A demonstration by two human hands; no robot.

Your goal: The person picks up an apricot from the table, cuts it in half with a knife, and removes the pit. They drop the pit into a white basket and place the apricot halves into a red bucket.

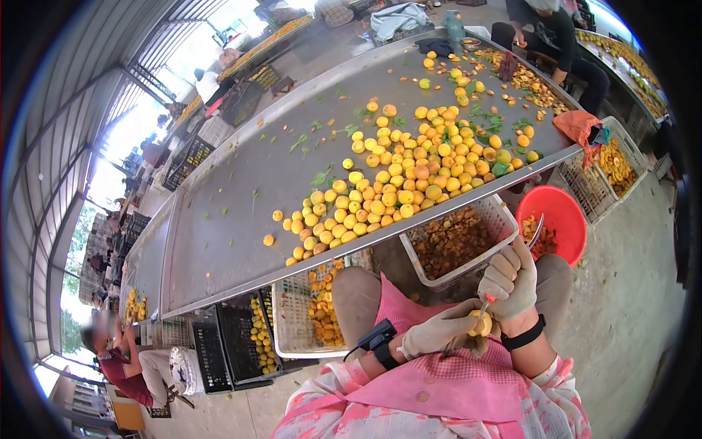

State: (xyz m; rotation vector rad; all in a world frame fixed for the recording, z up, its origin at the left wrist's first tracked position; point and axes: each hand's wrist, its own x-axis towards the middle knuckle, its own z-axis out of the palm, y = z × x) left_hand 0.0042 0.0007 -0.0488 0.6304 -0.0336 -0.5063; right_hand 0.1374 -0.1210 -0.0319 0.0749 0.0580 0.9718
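My left hand [441, 331], in a pale work glove, is closed round a yellow apricot [480, 323] above my lap. My right hand [510, 282], gloved too, grips a knife with a curved metal blade [537, 233] pointing up past the knuckles. At the lower side of that fist, a red part and a thin metal end meet the apricot. The gloved fingers hide most of the handle and part of the fruit. In front, a heap of whole apricots [409, 172] lies on a grey metal table [227, 197] with scattered green leaves.
Below the table edge stand a white crate [431, 282] of brown pits or scraps, a red basin [567, 212] with orange pieces, and a white crate [281, 314] of fruit halves. Black crates [212, 351] are at left. Other people sit at left and across the table.
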